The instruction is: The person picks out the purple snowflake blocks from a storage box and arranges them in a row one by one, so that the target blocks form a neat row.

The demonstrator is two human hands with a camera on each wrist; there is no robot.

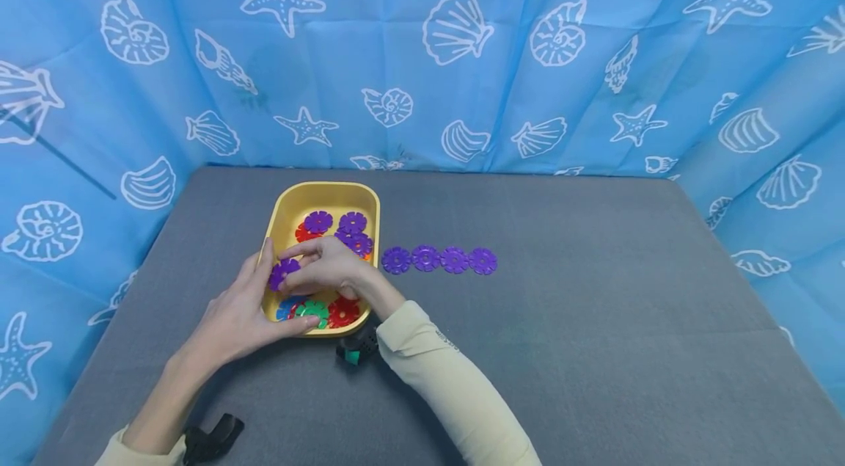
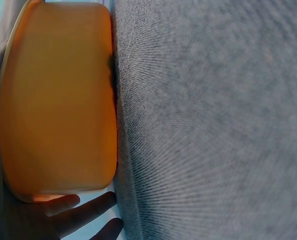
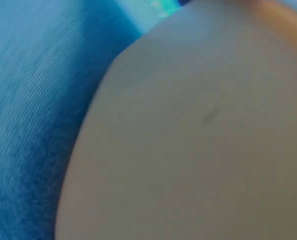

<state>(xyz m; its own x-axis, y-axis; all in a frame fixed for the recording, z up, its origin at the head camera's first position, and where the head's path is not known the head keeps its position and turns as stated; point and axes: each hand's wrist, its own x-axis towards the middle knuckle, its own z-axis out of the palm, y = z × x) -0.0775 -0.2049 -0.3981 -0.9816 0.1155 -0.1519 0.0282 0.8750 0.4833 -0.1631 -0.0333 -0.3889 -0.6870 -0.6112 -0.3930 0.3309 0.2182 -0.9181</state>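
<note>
I'm watching the right hand [image 1: 328, 266] reaching into the yellow tray [image 1: 326, 185] and pinching a purple flower disc [image 1: 284, 274] between thumb and forefinger, so that grip is closing snugly on one piece. The disc is sitting over the tray's left side, right by the forefinger of the left hand [image 1: 240, 315]. That left hand is spreading wide round the near-left corner, fingers lying fairly straight along the outer wall, thumb resting at the near rim. Inside, other purple discs [image 1: 353, 222] are lying toward the far side over red and orange ones; green [image 1: 309, 308], blue [image 1: 285, 309] and red [image 1: 343, 312] discs are lying at the near end. Just right of the tray, a row of four purple discs [image 1: 444, 260] is lying on the grey table [image 1: 594, 304]; I'm not managing to tell whether they're interlocking.
</note>
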